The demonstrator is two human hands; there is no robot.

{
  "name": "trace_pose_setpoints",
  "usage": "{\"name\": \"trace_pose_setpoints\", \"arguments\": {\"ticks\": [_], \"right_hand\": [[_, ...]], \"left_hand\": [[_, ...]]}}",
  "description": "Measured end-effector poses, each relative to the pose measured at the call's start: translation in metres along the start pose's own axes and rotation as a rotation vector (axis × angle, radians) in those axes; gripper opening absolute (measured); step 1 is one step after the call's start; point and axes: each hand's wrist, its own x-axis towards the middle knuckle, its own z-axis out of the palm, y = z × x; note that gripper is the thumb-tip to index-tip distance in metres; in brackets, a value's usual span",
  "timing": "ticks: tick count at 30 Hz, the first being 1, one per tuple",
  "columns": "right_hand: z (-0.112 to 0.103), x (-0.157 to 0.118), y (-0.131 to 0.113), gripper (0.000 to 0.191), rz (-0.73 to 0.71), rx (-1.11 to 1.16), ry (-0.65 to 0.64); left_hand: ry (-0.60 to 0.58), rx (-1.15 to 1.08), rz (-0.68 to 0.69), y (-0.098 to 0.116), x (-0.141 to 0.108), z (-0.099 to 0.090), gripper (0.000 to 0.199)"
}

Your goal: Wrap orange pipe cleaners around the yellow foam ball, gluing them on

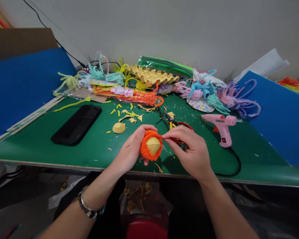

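My left hand (132,148) is wrapped round the left side of an orange fuzzy ball-shaped piece (145,151) wound from pipe cleaner. A pale yellow cone-like cap (153,145) shows in its middle. On the right, my right hand (190,146) pinches the orange pipe cleaner end (160,136) between thumb and forefinger. Behind that hand lie scissors (186,125) with red handles, partly hidden. Another yellow cap (119,128) rests on the green table (94,156), among yellow scraps (127,117).
A black phone (76,124) lies at left. The pink glue gun (221,125) and its black cable (239,164) are at right. Along the back are bagged orange pipe cleaners (137,96), an egg-carton piece (153,75) and pastel bundles (201,88). Blue boards (276,116) flank the table.
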Motion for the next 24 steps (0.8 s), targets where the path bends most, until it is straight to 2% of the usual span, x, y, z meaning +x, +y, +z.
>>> {"name": "trace_pose_setpoints", "arguments": {"ticks": [2, 5, 7, 11, 16, 24], "right_hand": [[-0.0013, -0.0003, 0.0017, 0.014, -0.03, -0.049, 0.005], [-0.0026, -0.0017, 0.0048, 0.013, -0.094, -0.151, 0.01], [-0.0029, -0.0031, 0.0057, 0.012, -0.14, -0.236, 0.005], [-0.0036, -0.0055, 0.0031, 0.017, -0.173, -0.341, -0.024], [-0.0052, -0.0062, -0.0001, 0.022, -0.18, -0.355, -0.066], [-0.0034, -0.0054, -0.0003, 0.018, -0.153, -0.322, -0.066]], "left_hand": [[-0.03, -0.01, 0.011, -0.0018, 0.0013, -0.002, 0.039], [-0.154, -0.093, -0.039, -0.0041, 0.0037, -0.005, 0.028], [-0.221, -0.171, -0.099, -0.0045, 0.0046, -0.006, 0.029], [-0.274, -0.209, -0.195, -0.003, 0.0031, -0.0062, 0.029], [-0.303, -0.117, -0.228, 0.0, -0.0006, -0.0056, 0.024], [-0.261, 0.081, -0.13, 0.0027, -0.0018, -0.0049, 0.026]]}}
